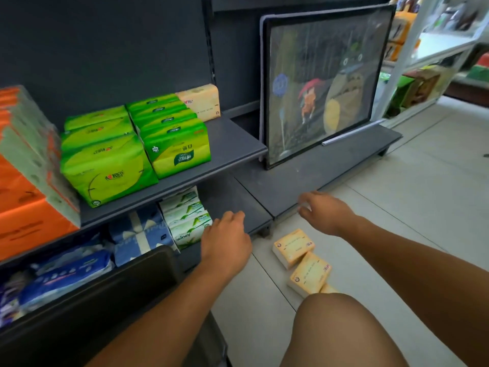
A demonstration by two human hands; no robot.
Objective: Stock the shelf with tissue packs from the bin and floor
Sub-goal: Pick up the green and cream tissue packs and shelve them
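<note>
Two yellow tissue packs lie on the floor tiles, one [292, 247] nearer the shelf and one [310, 277] closer to my knee, with a third peeking out behind the knee. My left hand [225, 239] hovers with loosely curled fingers in front of the bottom shelf [232, 202], holding nothing. My right hand [321, 211] hangs above the floor by the low platform edge, fingers loosely bent and empty. A matching yellow pack [201, 100] stands at the back of the upper shelf [232, 144] beside green packs [174, 136].
A dark bin [87, 311] sits low at my left, in front of blue packs [66, 271]. White-green packs [186, 218] fill the bottom shelf. Orange packs [23, 186] stand far left. A framed picture [325, 83] leans on the low platform.
</note>
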